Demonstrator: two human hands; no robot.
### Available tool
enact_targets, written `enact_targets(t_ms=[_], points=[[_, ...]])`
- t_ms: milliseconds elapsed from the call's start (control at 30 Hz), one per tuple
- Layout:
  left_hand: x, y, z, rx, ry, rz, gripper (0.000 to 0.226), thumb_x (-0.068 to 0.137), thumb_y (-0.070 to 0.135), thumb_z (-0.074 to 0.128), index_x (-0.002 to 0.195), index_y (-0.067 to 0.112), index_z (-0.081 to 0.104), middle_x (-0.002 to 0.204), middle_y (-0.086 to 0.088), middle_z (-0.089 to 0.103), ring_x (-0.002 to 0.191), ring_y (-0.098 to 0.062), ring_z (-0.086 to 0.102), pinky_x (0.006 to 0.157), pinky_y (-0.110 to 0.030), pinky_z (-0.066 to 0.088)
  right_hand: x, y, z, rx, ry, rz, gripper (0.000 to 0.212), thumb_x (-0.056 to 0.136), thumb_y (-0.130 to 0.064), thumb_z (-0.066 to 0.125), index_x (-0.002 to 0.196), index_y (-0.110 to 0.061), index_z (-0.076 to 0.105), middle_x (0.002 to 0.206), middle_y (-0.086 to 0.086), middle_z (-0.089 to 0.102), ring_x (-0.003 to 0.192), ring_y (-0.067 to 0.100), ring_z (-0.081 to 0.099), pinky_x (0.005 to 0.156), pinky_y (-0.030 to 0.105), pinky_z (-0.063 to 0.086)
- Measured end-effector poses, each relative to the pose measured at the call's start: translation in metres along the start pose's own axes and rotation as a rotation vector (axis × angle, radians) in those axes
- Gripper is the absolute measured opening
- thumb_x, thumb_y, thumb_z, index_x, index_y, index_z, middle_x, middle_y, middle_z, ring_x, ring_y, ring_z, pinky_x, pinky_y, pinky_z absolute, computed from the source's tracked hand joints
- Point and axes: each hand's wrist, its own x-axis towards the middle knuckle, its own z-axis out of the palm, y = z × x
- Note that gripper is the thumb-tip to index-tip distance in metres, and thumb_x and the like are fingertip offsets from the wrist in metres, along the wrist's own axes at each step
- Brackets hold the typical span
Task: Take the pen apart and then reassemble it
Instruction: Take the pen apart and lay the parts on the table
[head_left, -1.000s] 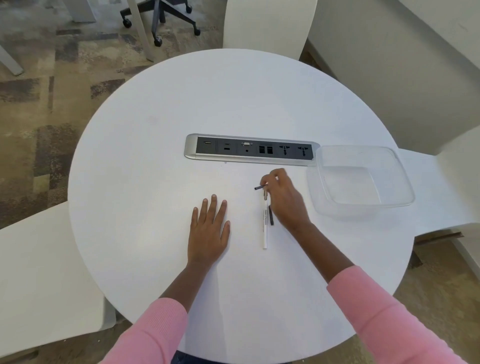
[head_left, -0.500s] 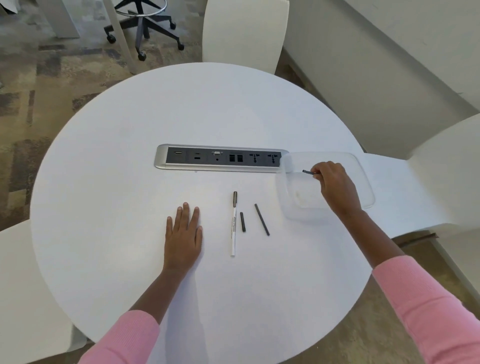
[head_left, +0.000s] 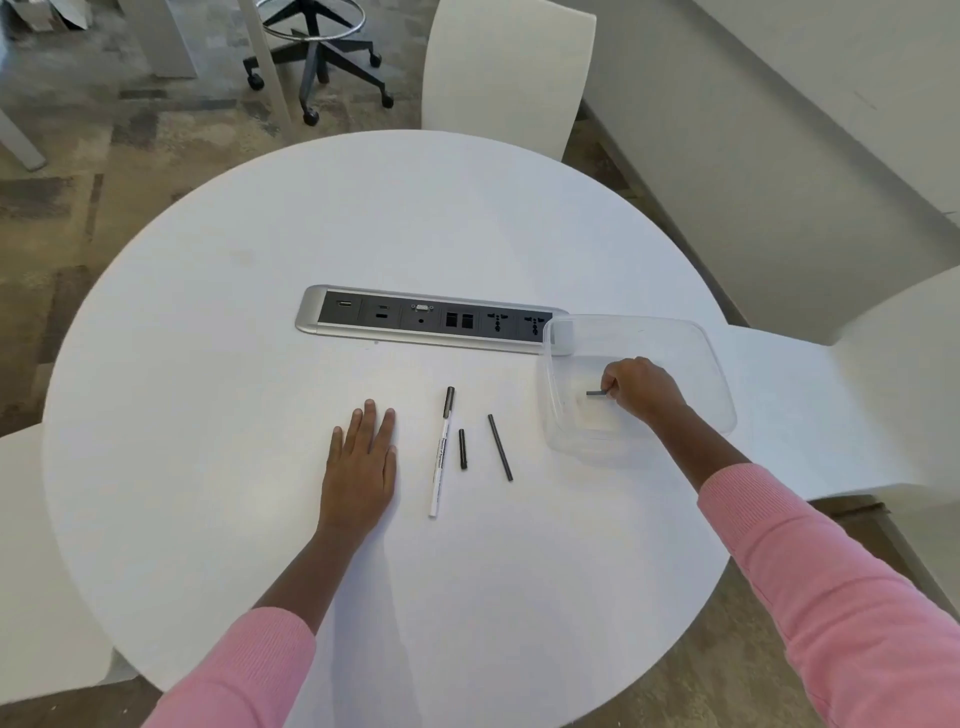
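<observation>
The white pen barrel (head_left: 439, 460) with a dark end lies on the round white table (head_left: 208, 364), pointing away from me. Right of it lie a short black piece (head_left: 462, 449) and a longer thin black rod (head_left: 500, 447). My left hand (head_left: 361, 467) rests flat on the table, fingers apart, left of the barrel. My right hand (head_left: 640, 388) is down inside the clear plastic container (head_left: 717, 358) at the right, pinching a small dark pen part (head_left: 596, 393) near the container's bottom.
A silver and black socket strip (head_left: 426, 318) is set in the table's middle, touching the container's near-left corner. White chairs stand at the far side (head_left: 506, 67), at the right (head_left: 883, 374) and at the left. An office chair base (head_left: 317, 57) is on the carpet beyond.
My right hand lifted a small dark part from beside the barrel, carried it right over the container, and now has lowered it inside. The rod lies uncovered. My left hand stayed flat.
</observation>
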Motion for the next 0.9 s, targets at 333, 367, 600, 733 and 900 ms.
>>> enact_targets(t_ms=[333, 367, 600, 733, 900], points=[[0.000, 0.002, 0.001, 0.006, 0.013, -0.006, 0.050, 0.087, 0.020, 0.029, 0.126, 0.003, 0.055, 0.132, -0.023, 0.053, 0.116, -0.038, 0.056, 0.091, -0.054, 0.044, 0.000, 0.004, -0.011, 0.191, 0.125, 0.018, 0.021, 0.081, 0.005, 0.050, 0.092, -0.004, 0.066, 0.103, 0.019, 0.064, 0.097, 0.034, 0.058, 0.084, 0.040, 0.047], [0.000, 0.002, 0.001, 0.005, 0.013, -0.002, 0.050, 0.087, 0.020, 0.029, 0.126, 0.002, 0.055, 0.132, -0.023, 0.053, 0.116, -0.038, 0.056, 0.091, -0.055, 0.044, -0.002, 0.003, -0.018, 0.244, 0.186, 0.019, 0.021, 0.081, 0.005, 0.050, 0.091, -0.003, 0.066, 0.101, 0.021, 0.065, 0.094, 0.034, 0.059, 0.082, 0.040, 0.048], [0.000, 0.003, 0.002, -0.019, 0.018, -0.016, 0.051, 0.088, 0.020, 0.028, 0.129, 0.002, 0.053, 0.135, -0.023, 0.051, 0.119, -0.039, 0.053, 0.095, -0.054, 0.042, -0.038, -0.029, -0.057, 0.530, 0.489, -0.069, 0.016, 0.081, 0.005, 0.053, 0.087, -0.002, 0.066, 0.093, 0.016, 0.068, 0.080, 0.023, 0.060, 0.075, 0.025, 0.044], [0.001, 0.001, 0.001, -0.008, -0.007, -0.009, 0.050, 0.088, 0.020, 0.029, 0.127, 0.003, 0.054, 0.132, -0.022, 0.053, 0.117, -0.037, 0.055, 0.092, -0.052, 0.045, -0.054, -0.063, -0.054, 0.601, 0.489, -0.146, 0.014, 0.081, 0.006, 0.055, 0.086, 0.000, 0.066, 0.090, 0.017, 0.068, 0.074, 0.016, 0.055, 0.065, 0.015, 0.037], [-0.002, -0.001, 0.000, -0.027, -0.023, -0.001, 0.050, 0.088, 0.021, 0.029, 0.128, 0.004, 0.054, 0.134, -0.022, 0.052, 0.119, -0.037, 0.054, 0.094, -0.051, 0.043, -0.064, -0.111, -0.019, 0.636, 0.396, -0.239, 0.015, 0.079, 0.007, 0.056, 0.084, -0.002, 0.067, 0.086, 0.017, 0.067, 0.073, 0.022, 0.058, 0.069, 0.028, 0.047]])
